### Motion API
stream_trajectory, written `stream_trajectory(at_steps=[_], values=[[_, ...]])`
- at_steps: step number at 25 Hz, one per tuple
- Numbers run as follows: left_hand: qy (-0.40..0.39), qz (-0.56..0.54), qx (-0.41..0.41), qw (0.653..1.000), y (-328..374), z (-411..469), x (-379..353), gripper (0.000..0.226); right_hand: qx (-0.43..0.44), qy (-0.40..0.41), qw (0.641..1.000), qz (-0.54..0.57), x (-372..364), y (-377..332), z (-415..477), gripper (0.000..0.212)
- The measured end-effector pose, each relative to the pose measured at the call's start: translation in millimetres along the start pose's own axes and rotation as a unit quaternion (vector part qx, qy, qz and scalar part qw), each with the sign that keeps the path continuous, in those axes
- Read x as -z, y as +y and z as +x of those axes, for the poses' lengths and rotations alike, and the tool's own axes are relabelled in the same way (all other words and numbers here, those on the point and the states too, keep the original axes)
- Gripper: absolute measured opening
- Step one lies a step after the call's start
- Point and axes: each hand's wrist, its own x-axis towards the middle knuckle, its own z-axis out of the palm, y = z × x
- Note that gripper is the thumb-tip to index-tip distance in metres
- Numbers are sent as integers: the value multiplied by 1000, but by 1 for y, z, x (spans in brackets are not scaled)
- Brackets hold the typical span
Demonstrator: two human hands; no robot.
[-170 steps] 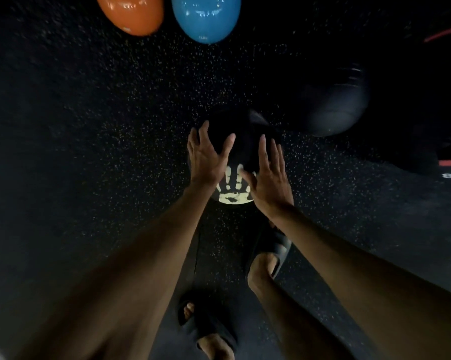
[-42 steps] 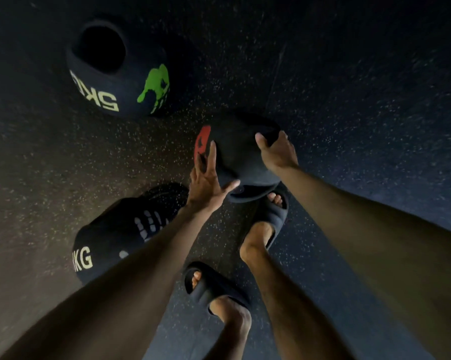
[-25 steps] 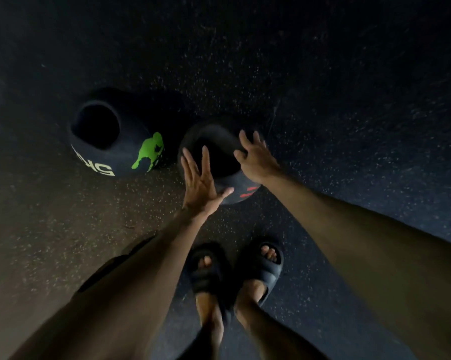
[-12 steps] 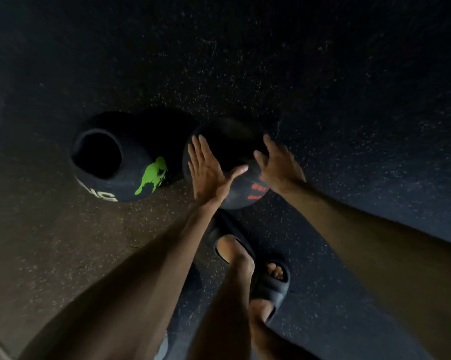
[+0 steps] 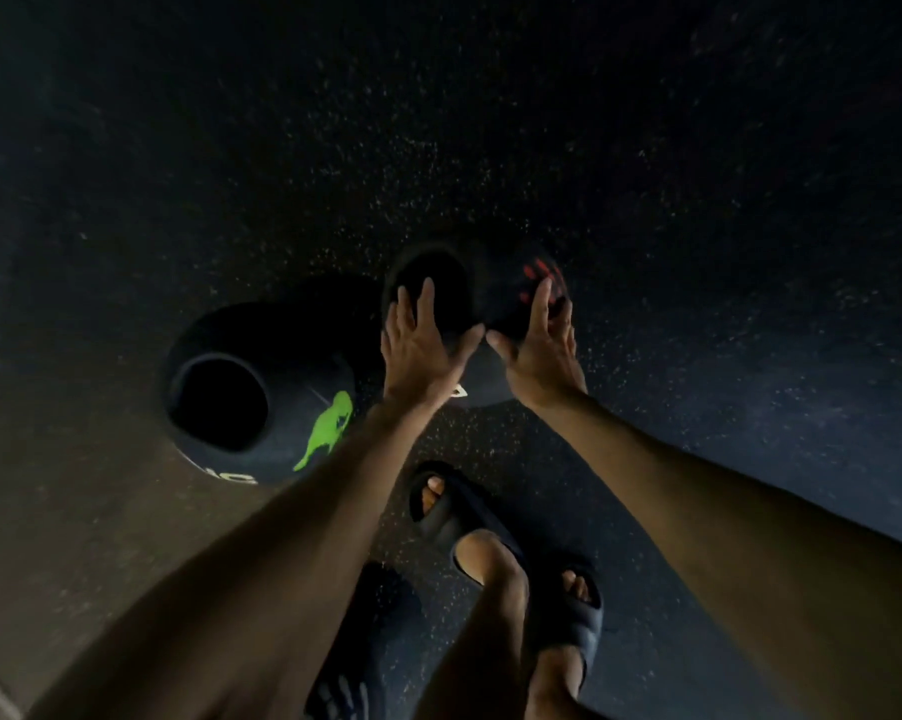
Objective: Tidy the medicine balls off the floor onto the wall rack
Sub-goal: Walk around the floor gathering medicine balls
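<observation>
Reaching down with fingers spread, left hand (image 5: 421, 350) and right hand (image 5: 541, 350) flat against red-marked medicine ball (image 5: 482, 304), neither closed around it. Resting on dark speckled rubber floor (image 5: 698, 226), green-marked ball (image 5: 261, 392) just beside. Dim room; black sandals (image 5: 495, 532) below.

A dark rubber floor (image 5: 698, 174) flecked with pale specks fills the view. A black medicine ball with a red handprint (image 5: 511, 304) sits on it. Just to that ball's left rests a larger black ball with a green handprint (image 5: 261, 392), nearly touching. Nearer the viewer than the red-print ball stand two feet in dark slide sandals (image 5: 469, 517), and a third ball with a pale handprint (image 5: 344, 688) lies at the bottom edge.
</observation>
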Motion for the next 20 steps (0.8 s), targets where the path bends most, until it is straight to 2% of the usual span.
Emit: stream_trajectory(at_steps=[3,6,8,10,12,15,18,20], values=[[11,9,-18,1000,1,4,-1,106,-49,1,999,-9,16,-46,42,91],[13,-16,28,999,12,44,12,106,-78,24,997,3,26,-89,83,84],[9,-12,48,999,18,78,27,100,-18,50,999,9,28,-93,93,78],[20,-38,68,997,27,116,46,95,94,73,993,13,30,-83,92,75],[49,-74,105,990,42,154,65,90,164,73,984,-17,29,-72,90,83],[82,-92,146,982,65,196,78,83,150,57,987,-31,34,-82,111,89],[119,-117,90,982,70,206,82,79,127,56,989,-40,56,-115,159,72],[107,-120,74,984,67,207,83,83,109,23,992,-57,80,-140,207,63]])
